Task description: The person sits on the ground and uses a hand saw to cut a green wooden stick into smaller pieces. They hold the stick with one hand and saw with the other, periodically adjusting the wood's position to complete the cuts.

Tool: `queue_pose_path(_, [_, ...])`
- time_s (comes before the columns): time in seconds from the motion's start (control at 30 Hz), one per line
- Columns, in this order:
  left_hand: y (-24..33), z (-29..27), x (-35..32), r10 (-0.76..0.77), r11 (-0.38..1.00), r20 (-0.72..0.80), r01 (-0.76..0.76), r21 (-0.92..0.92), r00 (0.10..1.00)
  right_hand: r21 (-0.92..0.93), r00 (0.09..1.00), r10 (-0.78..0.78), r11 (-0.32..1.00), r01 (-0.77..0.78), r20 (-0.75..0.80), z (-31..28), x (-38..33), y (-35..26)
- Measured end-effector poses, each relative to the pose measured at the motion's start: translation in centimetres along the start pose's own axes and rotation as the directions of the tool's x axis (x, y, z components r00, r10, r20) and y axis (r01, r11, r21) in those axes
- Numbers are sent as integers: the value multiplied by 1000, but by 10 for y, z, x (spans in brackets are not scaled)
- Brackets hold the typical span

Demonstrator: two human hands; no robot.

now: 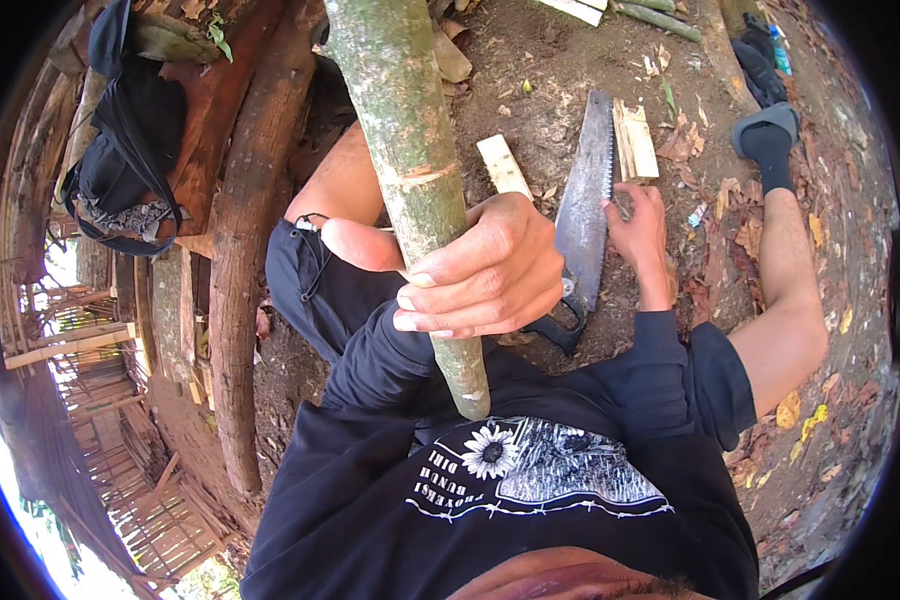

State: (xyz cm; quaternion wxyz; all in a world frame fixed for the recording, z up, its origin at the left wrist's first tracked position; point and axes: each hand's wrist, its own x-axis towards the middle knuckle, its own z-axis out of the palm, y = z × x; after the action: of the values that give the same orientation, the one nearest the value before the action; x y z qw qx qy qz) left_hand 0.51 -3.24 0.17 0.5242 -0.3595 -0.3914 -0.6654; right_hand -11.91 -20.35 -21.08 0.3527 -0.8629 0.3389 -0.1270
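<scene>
My left hand [485, 265] is wrapped round a thick green-grey branch [395, 110], its thumb on the left side. The branch rises toward the far edge of the view, and its rounded lower end stops in front of my black shirt. A pale scrape crosses its bark above my fingers. Behind that hand a handsaw [582, 200] lies on the ground, its dark handle partly covered. My right hand [640, 235] rests low beside the saw's toothed edge, near a split piece of wood [635, 140]. Its thumb and forefinger are apart, with nothing seen between them.
Another pale wood piece [503, 165] lies left of the saw. Long timber beams [250, 230] run along my left, with a black bag [130, 150] on them. My bent legs frame the dirt ground, where dry leaves [788, 410] are scattered. Thin cut sticks [660, 20] lie farther off.
</scene>
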Motion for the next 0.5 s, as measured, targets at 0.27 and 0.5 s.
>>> queue_pose_path(0.27, [-1, 13, 2, 78, 996, -85, -82, -43, 993, -29, 996, -63, 998, 61, -61, 3, -2, 7])
queue_pose_path(0.5, [0, 15, 2, 94, 993, -65, -99, -71, 993, -7, 1000, -23, 1000, 23, -15, 0, -1, 0])
